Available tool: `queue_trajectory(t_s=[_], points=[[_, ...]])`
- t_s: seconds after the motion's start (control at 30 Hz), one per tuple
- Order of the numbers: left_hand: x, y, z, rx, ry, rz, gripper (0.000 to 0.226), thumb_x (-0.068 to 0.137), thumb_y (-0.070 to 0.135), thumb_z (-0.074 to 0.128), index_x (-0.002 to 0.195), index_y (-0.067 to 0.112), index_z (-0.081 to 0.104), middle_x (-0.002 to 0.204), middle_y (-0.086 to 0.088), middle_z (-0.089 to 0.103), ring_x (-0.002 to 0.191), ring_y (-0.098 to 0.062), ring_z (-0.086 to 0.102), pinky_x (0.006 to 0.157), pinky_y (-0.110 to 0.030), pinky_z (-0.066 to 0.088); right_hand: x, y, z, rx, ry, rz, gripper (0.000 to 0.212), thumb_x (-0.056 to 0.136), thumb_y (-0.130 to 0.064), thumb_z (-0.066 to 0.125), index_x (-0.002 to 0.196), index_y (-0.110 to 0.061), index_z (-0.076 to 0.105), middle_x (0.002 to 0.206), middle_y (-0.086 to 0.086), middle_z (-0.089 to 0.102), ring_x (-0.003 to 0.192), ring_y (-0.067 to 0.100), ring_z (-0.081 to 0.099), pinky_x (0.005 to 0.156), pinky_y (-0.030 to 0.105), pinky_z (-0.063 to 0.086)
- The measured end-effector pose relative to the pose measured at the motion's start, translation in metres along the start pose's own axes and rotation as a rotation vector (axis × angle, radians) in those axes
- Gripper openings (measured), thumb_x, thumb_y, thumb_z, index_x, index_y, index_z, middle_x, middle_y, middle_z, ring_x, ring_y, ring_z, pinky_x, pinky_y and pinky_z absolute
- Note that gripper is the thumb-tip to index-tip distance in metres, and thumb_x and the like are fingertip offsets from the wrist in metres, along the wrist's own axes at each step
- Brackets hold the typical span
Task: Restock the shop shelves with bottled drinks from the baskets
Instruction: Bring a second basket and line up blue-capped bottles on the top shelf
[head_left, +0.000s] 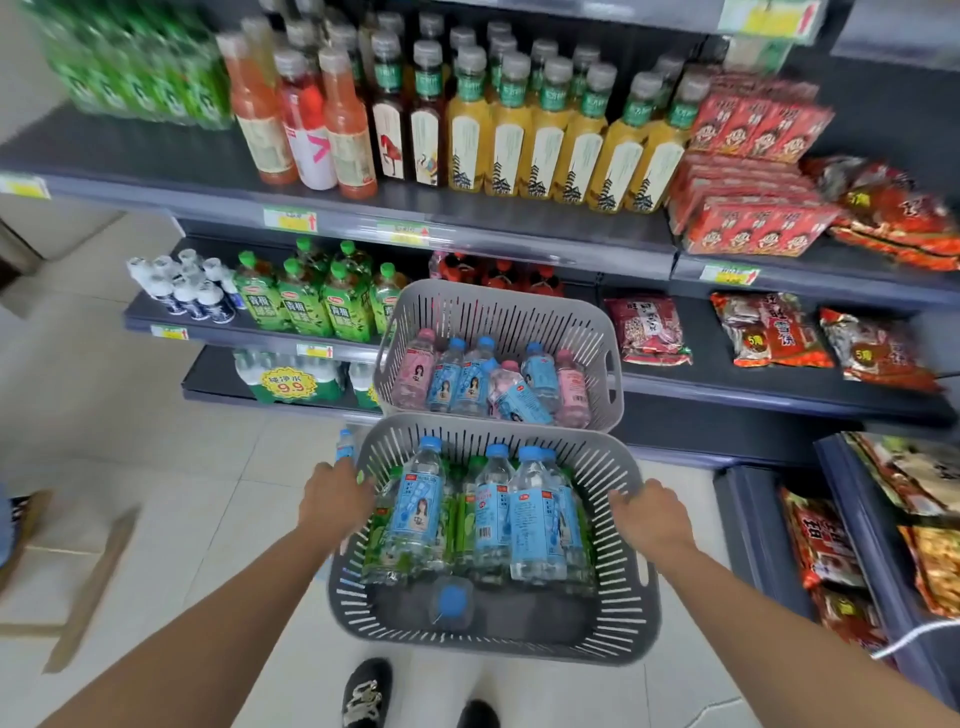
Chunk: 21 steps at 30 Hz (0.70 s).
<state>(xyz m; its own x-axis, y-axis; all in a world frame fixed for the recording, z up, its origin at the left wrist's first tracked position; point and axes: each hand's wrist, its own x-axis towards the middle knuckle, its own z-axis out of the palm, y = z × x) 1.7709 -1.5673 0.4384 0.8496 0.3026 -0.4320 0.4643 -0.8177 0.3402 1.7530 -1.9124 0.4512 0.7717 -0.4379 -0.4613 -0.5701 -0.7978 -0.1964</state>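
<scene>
Two grey slotted baskets sit in front of the shop shelves. The near basket (618, 613) holds several blue-capped water bottles (535, 519) and green bottles (382, 545). My left hand (335, 496) grips its left rim and my right hand (652, 517) grips its right rim. The far basket (498, 306) holds pink (415, 371) and blue bottles (540, 374). Another blue-capped bottle (345, 444) stands just left of the near basket.
The top shelf (218, 176) carries orange, dark and yellow drink bottles and red snack packs. The lower shelf (156, 317) carries small white bottles and green tea bottles. Snack racks (769, 540) stand at the right. A wooden stool (88, 582) is on the left floor.
</scene>
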Motion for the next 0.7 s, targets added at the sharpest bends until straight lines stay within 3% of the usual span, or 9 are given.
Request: queue_trajectory(t_s=[0.1,0.2,0.33,0.43,0.53,0.7], points=[[-0.007,0.014,-0.002,0.187,0.172,0.262,0.039,0.092,0.023,0.052,0.13,0.016,0.049,0.123,-0.013,0.049,0.113,-0.031,0.046,0.093,-0.042,0.041,-0.012,-0.025,0.003,-0.066,0.163,-0.144,0.054,0.091,-0.044,0.054,0.128,-0.007,0.047,0.128,0.015,0.049,0.122,0.031,0.043,0.098,0.042,0.043],[-0.006,0.026,0.008,0.21,0.093,0.413,0.032,0.094,0.021,0.053,0.125,0.011,0.056,0.128,-0.013,0.05,0.116,-0.03,0.047,0.096,-0.039,0.041,-0.018,-0.046,0.02,-0.062,0.031,-0.18,0.052,0.086,-0.049,0.059,0.121,-0.011,0.056,0.123,0.011,0.056,0.115,0.027,0.052,0.097,0.039,0.048],[-0.002,0.033,0.03,0.191,-0.195,0.308,0.053,0.097,0.03,0.051,0.142,0.006,0.036,0.134,-0.018,0.043,0.123,-0.032,0.045,0.103,-0.038,0.038,-0.025,-0.055,0.048,0.133,-0.22,-0.038,0.07,0.071,-0.059,0.07,0.125,-0.017,0.054,0.121,0.006,0.061,0.107,0.025,0.061,0.091,0.037,0.052],[0.005,0.029,0.047,0.084,-0.334,0.205,0.064,0.096,0.028,0.051,0.144,-0.002,0.021,0.137,-0.023,0.038,0.124,-0.035,0.046,0.101,-0.039,0.04,-0.026,-0.059,0.055,0.188,-0.241,0.014,0.073,0.073,-0.055,0.073,0.128,-0.013,0.05,0.124,0.006,0.061,0.108,0.025,0.062,0.092,0.038,0.052],[0.019,0.022,0.061,-0.073,-0.407,0.058,0.067,0.085,0.027,0.065,0.133,-0.006,0.033,0.125,-0.021,0.051,0.111,-0.033,0.057,0.091,-0.04,0.051,-0.025,-0.063,0.058,0.241,-0.252,0.062,0.069,0.075,-0.048,0.076,0.126,-0.01,0.051,0.119,0.008,0.065,0.102,0.025,0.064,0.09,0.036,0.053],[0.035,0.012,0.078,-0.193,-0.462,-0.026,0.06,0.076,0.034,0.075,0.119,-0.001,0.054,0.117,-0.018,0.061,0.11,-0.031,0.059,0.093,-0.043,0.053,-0.031,-0.068,0.06,0.332,-0.22,0.105,0.063,0.067,-0.04,0.082,0.117,-0.011,0.057,0.104,0.002,0.066,0.088,0.019,0.063,0.083,0.032,0.054]])
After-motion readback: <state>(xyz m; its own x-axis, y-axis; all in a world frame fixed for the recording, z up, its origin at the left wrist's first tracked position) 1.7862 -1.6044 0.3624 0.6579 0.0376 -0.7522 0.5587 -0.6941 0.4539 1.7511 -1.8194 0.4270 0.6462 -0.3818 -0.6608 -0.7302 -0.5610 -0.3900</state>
